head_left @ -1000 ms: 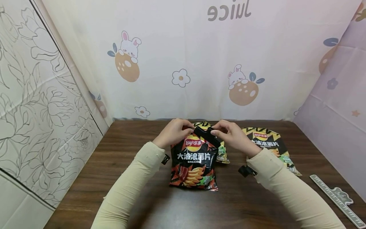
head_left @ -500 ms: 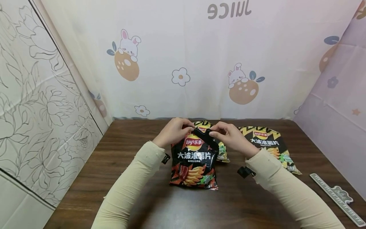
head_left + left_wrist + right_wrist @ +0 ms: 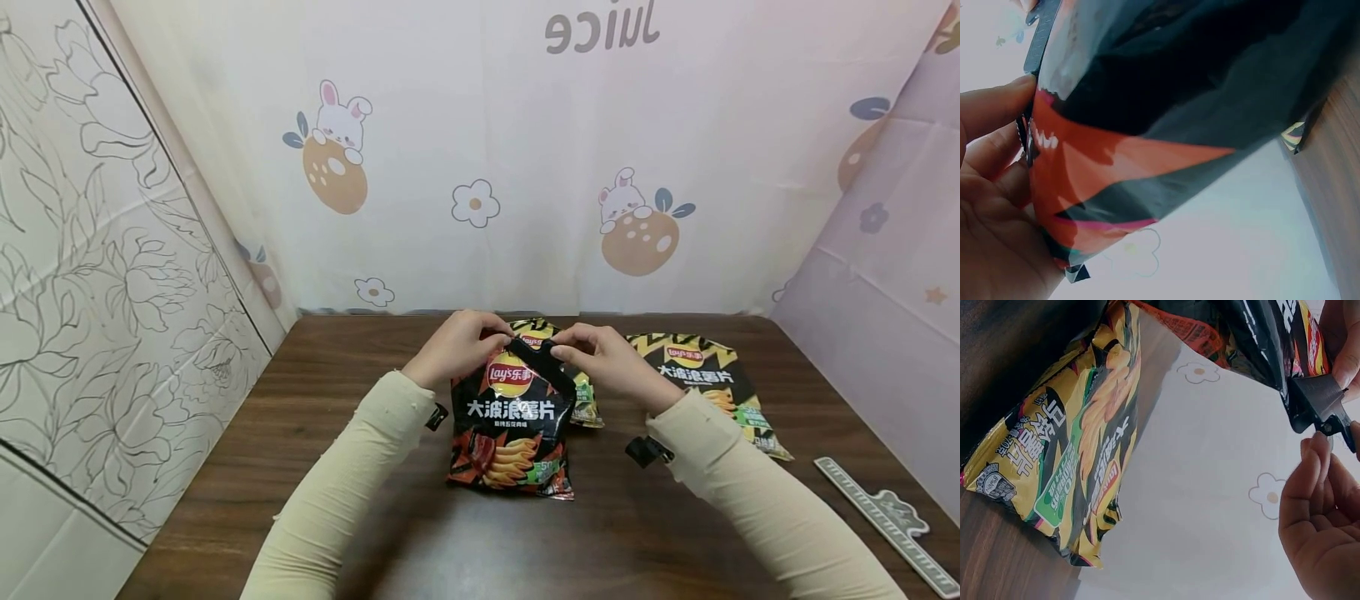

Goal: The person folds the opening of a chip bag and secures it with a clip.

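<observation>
A black and red bag of potato chips [image 3: 502, 446] stands upright on the table, tilted slightly. Across its top right corner lies a black bag clip [image 3: 551, 369], slanting down to the right. My left hand [image 3: 455, 348] pinches the bag's top edge between thumb and fingers, right by the clip's left end; the left wrist view shows this hand [image 3: 997, 206] close against the bag [image 3: 1147, 147]. With thumb and fingertips my right hand [image 3: 617, 365] pinches the clip's handle. In the right wrist view, the clip [image 3: 1322, 400] sits over the bag's edge.
A yellow and black chip bag [image 3: 588, 404] stands just behind the dark one, partly hidden. Another yellow bag [image 3: 697, 379] lies to the right, behind my right forearm. A white ruler [image 3: 862, 504] with a shaped ornament is near the right edge of the wooden table [image 3: 337, 400].
The clip has shifted slightly left and down against the bag's corner, and my right fingers have moved a little with it. My left hand stays at the bag's top edge.
</observation>
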Demonstrator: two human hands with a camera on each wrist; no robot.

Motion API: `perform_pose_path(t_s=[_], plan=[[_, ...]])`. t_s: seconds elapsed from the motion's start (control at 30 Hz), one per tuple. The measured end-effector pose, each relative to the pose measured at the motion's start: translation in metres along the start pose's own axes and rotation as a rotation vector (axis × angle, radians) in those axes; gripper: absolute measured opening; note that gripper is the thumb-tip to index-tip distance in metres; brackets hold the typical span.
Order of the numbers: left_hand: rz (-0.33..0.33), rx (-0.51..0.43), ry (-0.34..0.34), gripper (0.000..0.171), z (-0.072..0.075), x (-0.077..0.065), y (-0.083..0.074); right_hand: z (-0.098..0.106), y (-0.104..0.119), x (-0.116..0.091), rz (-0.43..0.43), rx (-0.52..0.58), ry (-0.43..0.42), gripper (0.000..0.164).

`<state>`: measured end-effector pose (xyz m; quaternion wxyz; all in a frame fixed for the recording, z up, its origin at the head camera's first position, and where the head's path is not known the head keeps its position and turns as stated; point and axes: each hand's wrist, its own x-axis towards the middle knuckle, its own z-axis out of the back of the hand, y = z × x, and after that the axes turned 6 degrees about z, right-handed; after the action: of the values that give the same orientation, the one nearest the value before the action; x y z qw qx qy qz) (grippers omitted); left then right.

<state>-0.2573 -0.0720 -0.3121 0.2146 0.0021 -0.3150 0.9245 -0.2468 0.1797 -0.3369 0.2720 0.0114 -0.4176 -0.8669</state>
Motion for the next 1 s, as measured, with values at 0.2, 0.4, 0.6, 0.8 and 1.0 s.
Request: perform_pose_path(t_s=[0.2, 0.4, 0.6, 0.8, 1.0], plan=[[0.001, -0.007, -0.014, 0.019, 0.0, -0.001, 0.0, -0.001, 0.0, 0.0, -0.029, 0.044, 0.014, 0.035], [-0.004, 0.001, -0.02, 0.018, 0.002, -0.005, 0.002, -0.003, -0.002, -0.001, -0.032, 0.046, 0.012, 0.037], [0.012, -0.015, -0.06, 0.017, 0.004, -0.009, 0.008, -0.004, -0.003, -0.002, -0.032, 0.064, 0.008, 0.04], [0.033, -0.12, -0.112, 0.013, 0.005, -0.014, 0.02, -0.005, -0.006, -0.002, -0.034, 0.073, 0.011, 0.044], [0.078, -0.312, -0.153, 0.016, 0.007, -0.019, 0.031, -0.006, -0.006, -0.001, -0.036, 0.084, -0.006, 0.043]])
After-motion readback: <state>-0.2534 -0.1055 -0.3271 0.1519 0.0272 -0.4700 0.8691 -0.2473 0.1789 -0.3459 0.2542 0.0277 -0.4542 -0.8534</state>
